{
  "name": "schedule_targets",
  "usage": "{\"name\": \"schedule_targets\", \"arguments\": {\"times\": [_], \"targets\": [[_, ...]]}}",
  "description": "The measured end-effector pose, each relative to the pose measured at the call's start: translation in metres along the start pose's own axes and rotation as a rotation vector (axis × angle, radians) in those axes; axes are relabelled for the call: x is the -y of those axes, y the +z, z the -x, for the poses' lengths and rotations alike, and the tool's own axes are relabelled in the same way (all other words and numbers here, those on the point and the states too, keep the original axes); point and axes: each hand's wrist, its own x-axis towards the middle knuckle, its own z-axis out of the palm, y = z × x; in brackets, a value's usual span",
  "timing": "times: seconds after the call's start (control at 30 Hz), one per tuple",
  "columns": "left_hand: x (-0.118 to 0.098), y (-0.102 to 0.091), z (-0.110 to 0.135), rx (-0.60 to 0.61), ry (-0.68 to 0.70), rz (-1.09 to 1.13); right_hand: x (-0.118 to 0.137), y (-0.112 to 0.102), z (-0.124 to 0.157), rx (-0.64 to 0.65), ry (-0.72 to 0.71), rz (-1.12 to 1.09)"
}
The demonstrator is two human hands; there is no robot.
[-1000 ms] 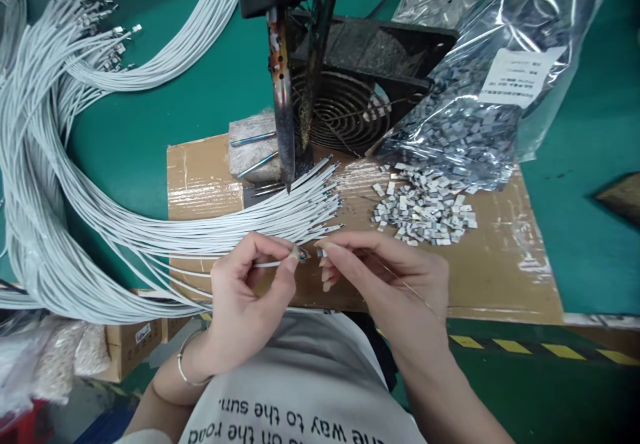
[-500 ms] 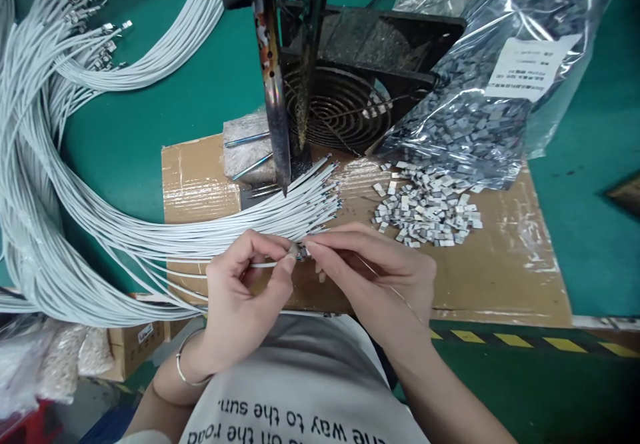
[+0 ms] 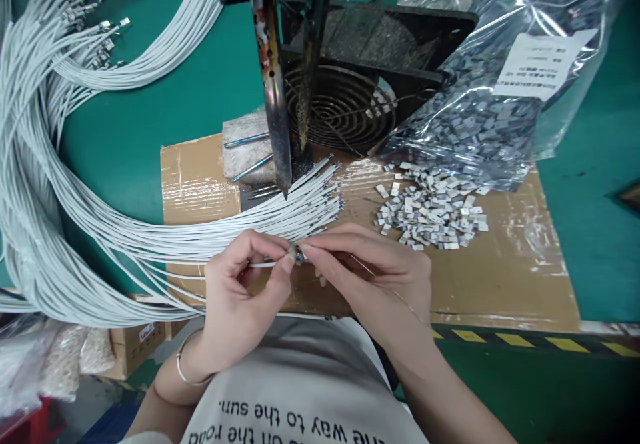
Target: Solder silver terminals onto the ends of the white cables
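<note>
My left hand (image 3: 250,287) pinches a white cable (image 3: 261,265) close to its end between thumb and forefinger. Against it, the fingertips of my right hand (image 3: 373,277) are closed at a small metal connector (image 3: 299,255), mostly covered by the fingers. A thin wire (image 3: 363,265), like solder wire, passes through the right hand and out along the wrist. Just beyond both hands, a bundle of white cables (image 3: 240,227) lies with its tips to the right. Above the tips a soldering iron (image 3: 276,111) points downward. Small metal connectors (image 3: 433,211) are heaped on the cardboard (image 3: 500,264).
A black fan (image 3: 340,107) stands behind the iron. At the back right lies a clear bag (image 3: 465,117) full of metal pieces. A wrapped block (image 3: 245,134) is left of the iron. More white cables (image 3: 30,164) fill the left side of the green table (image 3: 120,144).
The view shifts slightly, so the bag and connector heap appear a little farther right. My right fingertips have moved slightly left, closer to the left ones. Both grips stay closed.
</note>
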Motion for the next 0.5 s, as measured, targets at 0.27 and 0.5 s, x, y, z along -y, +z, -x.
{"name": "schedule_targets", "arguments": {"times": [0.27, 0.5], "targets": [[0.000, 0.000, -0.001, -0.031, -0.027, -0.014, -0.005, -0.002, 0.005, -0.039, -0.117, 0.218], [-0.001, 0.001, -0.008, -0.106, -0.033, -0.039, -0.009, -0.011, 0.012, -0.070, -0.095, 0.218]]}}
